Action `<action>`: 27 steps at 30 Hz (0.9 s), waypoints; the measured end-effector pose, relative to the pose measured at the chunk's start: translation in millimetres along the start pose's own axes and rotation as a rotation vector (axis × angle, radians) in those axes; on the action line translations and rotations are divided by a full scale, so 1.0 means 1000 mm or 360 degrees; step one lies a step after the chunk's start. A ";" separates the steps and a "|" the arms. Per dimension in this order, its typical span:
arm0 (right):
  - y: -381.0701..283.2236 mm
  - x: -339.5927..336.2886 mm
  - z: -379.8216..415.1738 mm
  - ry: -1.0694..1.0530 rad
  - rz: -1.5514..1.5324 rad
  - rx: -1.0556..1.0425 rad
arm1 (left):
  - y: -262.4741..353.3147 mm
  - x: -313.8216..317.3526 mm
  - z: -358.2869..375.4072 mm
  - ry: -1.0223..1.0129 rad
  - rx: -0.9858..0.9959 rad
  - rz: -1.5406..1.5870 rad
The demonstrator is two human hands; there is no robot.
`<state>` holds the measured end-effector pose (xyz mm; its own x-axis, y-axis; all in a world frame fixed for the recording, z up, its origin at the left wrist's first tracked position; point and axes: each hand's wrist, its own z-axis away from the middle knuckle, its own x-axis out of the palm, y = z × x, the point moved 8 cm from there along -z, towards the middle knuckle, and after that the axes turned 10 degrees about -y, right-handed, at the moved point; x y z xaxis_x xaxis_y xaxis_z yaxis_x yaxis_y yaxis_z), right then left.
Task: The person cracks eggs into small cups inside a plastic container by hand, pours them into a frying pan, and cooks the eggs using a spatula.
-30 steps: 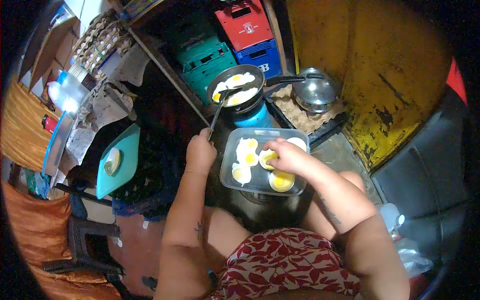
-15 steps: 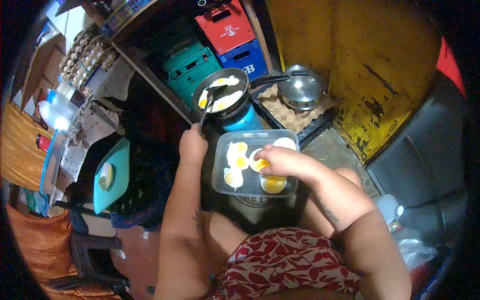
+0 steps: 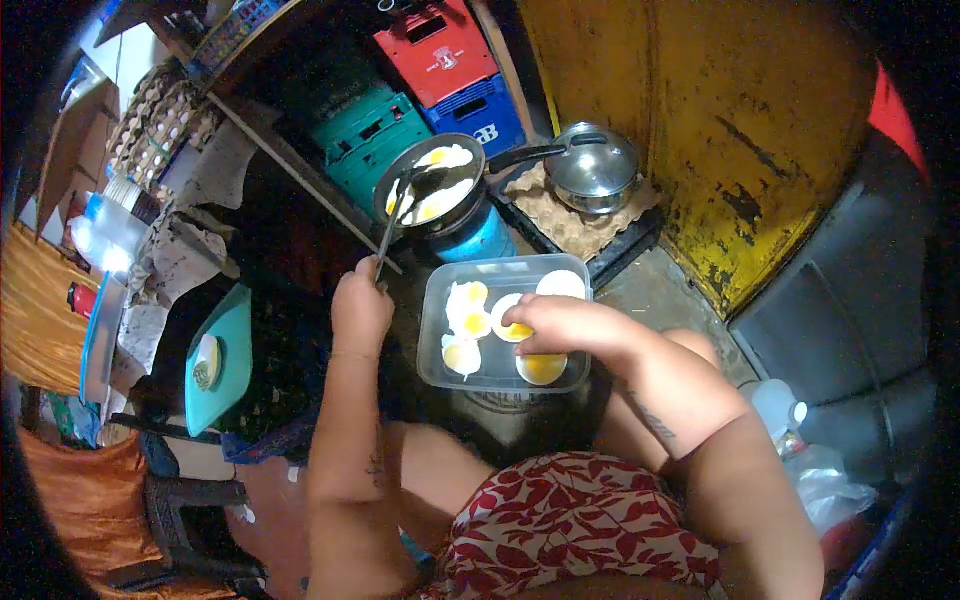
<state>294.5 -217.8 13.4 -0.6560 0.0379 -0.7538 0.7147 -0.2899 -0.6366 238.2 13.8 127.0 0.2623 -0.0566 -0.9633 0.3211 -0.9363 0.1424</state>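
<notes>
My left hand (image 3: pixel 362 305) is closed around the handle of a dark spatula (image 3: pixel 388 240). The spatula's blade is inside a black frying pan (image 3: pixel 482 180), among white-and-yellow frying eggs (image 3: pixel 441 203). Over a clear plastic container (image 3: pixel 433 372), my right hand (image 3: pixel 555 322) curls its fingers onto a round fried egg (image 3: pixel 508 318); the hand partly covers it. More eggs lie in the container: irregular ones (image 3: pixel 469 297) on the left and a round one (image 3: pixel 542 370) near the front. A white round piece (image 3: pixel 561 284) sits in its far right corner.
The pan stands over a blue burner (image 3: pixel 475 240). A lidded metal pot (image 3: pixel 592 168) rests on egg-carton card at right. Red (image 3: pixel 440 55), blue (image 3: pixel 478 112) and green (image 3: pixel 375 145) crates are behind. On the left are a turquoise tray (image 3: pixel 232 350) and egg trays (image 3: pixel 160 125).
My left hand has moved slightly left and down, shifting the spatula's angle in the pan. My right hand stays at the same egg. The whole view has shifted a little.
</notes>
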 end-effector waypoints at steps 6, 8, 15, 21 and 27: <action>0.002 0.005 -0.003 -0.0060 0.0048 0.0082 | -0.004 -0.026 0.022 -0.0138 -0.0089 -0.0118; 0.002 0.007 -0.005 -0.0076 0.0049 0.0103 | -0.010 -0.015 0.018 -0.0190 -0.0082 -0.0060; 0.002 0.012 -0.009 -0.0119 0.0098 0.0133 | 0.001 0.002 -0.012 -0.0001 -0.0158 0.0135; 0.001 0.009 -0.001 -0.0095 0.0076 0.0058 | -0.001 -0.021 0.013 -0.0188 -0.0085 0.0064; 0.011 0.011 -0.006 -0.0172 0.0116 0.0143 | 0.004 -0.003 -0.009 -0.0097 -0.0082 0.0065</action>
<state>296.6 -215.0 -2.2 -0.6289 -0.0883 -0.7724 0.7401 -0.3724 -0.5600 247.2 12.9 132.6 0.2209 -0.1167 -0.9683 0.3582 -0.9137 0.1919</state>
